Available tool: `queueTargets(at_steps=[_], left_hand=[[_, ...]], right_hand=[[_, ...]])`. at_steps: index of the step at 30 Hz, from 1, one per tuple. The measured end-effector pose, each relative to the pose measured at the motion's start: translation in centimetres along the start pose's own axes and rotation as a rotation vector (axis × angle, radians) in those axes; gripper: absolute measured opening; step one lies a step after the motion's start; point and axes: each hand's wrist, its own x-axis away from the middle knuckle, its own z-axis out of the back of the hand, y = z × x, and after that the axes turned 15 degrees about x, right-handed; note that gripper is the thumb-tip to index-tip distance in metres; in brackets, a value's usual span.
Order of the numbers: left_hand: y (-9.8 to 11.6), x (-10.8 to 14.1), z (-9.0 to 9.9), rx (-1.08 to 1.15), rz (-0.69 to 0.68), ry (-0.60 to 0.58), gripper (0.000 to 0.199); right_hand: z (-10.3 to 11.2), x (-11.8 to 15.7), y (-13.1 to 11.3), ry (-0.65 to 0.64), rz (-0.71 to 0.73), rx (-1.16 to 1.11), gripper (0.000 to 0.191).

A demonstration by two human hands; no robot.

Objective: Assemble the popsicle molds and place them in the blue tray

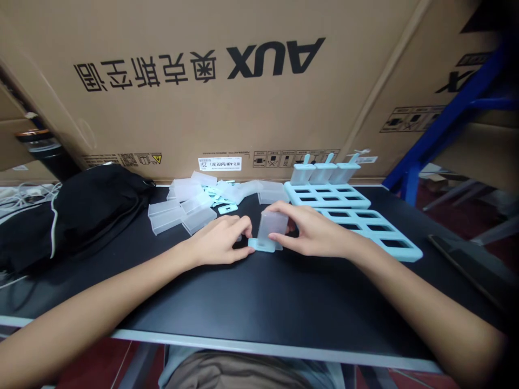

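A translucent popsicle mould [272, 226] stands tilted in my right hand [312, 229], thumb on its near face and fingers on top and behind. By its lower end lies a light-blue popsicle-stick lid [263, 246], whose left end my left hand [221, 239] pinches between thumb and fingertips. Whether mould and lid are joined, I cannot tell. Beyond my left hand are loose translucent moulds [167, 215] and a pile of light-blue lids [227, 208]. To the right, two light-blue frames [389, 232] lie partly behind my right hand; several lidded moulds [323, 173] stand upright at the rear one.
A black table [243, 302] carries everything. Black cloth [97, 200] and white cables [36, 192] lie at the left, near a dark cylinder [52, 154]. Large cardboard boxes [194, 113] wall off the back. A blue metal post [441, 113] rises at right, above a dark flat object [466, 265].
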Motion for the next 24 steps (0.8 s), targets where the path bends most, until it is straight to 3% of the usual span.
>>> queueTargets(at_steps=[10, 24], left_hand=[[-0.4, 0.0, 0.0, 0.077, -0.009, 0.027, 0.028], [-1.4, -0.1, 0.0, 0.069, -0.054, 0.006, 0.037]], right_hand=[[-0.6, -0.3, -1.2, -0.02, 0.112, 0.073, 0.032], [-0.9, -0.5, -2.5, -0.085, -0.038, 0.052, 0.029]])
